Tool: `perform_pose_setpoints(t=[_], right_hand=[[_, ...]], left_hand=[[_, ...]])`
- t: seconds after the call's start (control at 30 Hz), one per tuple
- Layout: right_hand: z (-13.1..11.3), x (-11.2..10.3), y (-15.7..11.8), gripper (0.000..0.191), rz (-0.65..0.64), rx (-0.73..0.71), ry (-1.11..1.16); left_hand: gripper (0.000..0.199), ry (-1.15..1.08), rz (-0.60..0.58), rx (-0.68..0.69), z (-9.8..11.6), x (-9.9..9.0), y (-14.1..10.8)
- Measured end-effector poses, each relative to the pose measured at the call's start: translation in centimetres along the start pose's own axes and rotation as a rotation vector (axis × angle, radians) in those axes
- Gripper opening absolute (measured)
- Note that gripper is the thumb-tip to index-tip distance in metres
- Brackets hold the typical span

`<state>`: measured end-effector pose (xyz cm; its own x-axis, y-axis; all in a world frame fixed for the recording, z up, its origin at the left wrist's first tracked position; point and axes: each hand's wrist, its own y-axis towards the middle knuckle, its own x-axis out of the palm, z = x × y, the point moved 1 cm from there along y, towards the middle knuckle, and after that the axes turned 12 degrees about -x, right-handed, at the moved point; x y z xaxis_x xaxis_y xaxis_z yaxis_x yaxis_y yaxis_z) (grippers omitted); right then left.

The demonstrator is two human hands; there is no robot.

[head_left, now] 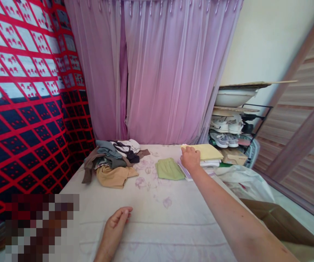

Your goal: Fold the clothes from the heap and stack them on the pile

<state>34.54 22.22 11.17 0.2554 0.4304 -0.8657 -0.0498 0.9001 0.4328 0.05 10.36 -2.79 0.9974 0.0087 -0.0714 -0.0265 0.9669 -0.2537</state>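
Note:
My right hand point(191, 158) reaches far out to a stack of folded clothes and rests at the left end of the yellow folded cloth point(210, 151) on top. Its fingers curl at the cloth's edge, and their tips are partly hidden. Under the yellow piece lie white and pale purple folded clothes point(185, 173). Just left of that stack is a folded green pair of shorts point(169, 169). Low over the near part of the bed, my left hand point(116, 222) is loosely closed, thumb against the fingers, with nothing visible in it.
A loose heap of clothes point(110, 153), with a tan garment point(113, 176) in front, lies at the bed's far left. Purple curtains point(168, 72) hang behind the bed point(151, 207). On the right stand a shoe rack point(265, 116), a plastic bag point(251, 182) and a brown box point(285, 222).

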Motion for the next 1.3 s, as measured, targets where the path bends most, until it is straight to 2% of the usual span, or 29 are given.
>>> perform_pose_setpoints(t=[0.07,0.13,0.2,0.27,0.33,0.4,0.53,0.7,0.83,1.07,1.3], right_hand=[[-1.9,-0.1,-1.8,0.043,0.101,-0.083,0.067],[-4.7,0.6,-4.9,0.044,0.165,-0.174,0.168],[-7.8,2.1,-8.6,0.041,0.131,-0.23,0.297],[-10.5,3.9,-12.3,0.041,0.027,-0.244,0.42],[-12.5,5.3,-15.1,0.04,-0.032,-0.188,0.505],[-13.5,5.9,-16.8,0.039,-0.055,-0.148,0.57],[-13.9,5.6,-17.8,0.035,-0.037,-0.122,0.666],[-13.7,5.4,-18.3,0.032,0.033,-0.13,0.758],[-13.4,6.1,-18.9,0.032,0.107,-0.101,0.872],[-12.7,7.1,-19.2,0.035,0.196,0.099,1.071],[-12.5,6.7,-19.1,0.04,0.232,0.193,1.198]], left_hand=[[0.049,0.0,-0.007,0.013,-0.1,0.1,-0.1],[0.048,-0.008,-0.005,0.027,0.0,0.0,-0.1],[0.048,-0.036,0.009,0.031,0.0,-0.3,0.0],[0.047,-0.098,0.023,0.027,0.1,-0.5,0.2],[0.047,-0.189,0.018,0.014,0.0,-0.7,0.4],[0.046,-0.287,0.003,-0.008,-0.1,-0.8,0.6],[0.038,-0.477,-0.025,-0.051,-0.2,-0.9,0.8],[0.013,-0.786,-0.099,-0.158,-0.2,-1.9,0.6],[0.021,-0.985,-0.172,-0.232,-0.4,-2.9,0.8],[0.027,-1.043,-0.235,-0.211,-1.0,-3.7,1.5],[0.027,-1.083,-0.227,-0.221,-0.3,-3.6,1.1]])
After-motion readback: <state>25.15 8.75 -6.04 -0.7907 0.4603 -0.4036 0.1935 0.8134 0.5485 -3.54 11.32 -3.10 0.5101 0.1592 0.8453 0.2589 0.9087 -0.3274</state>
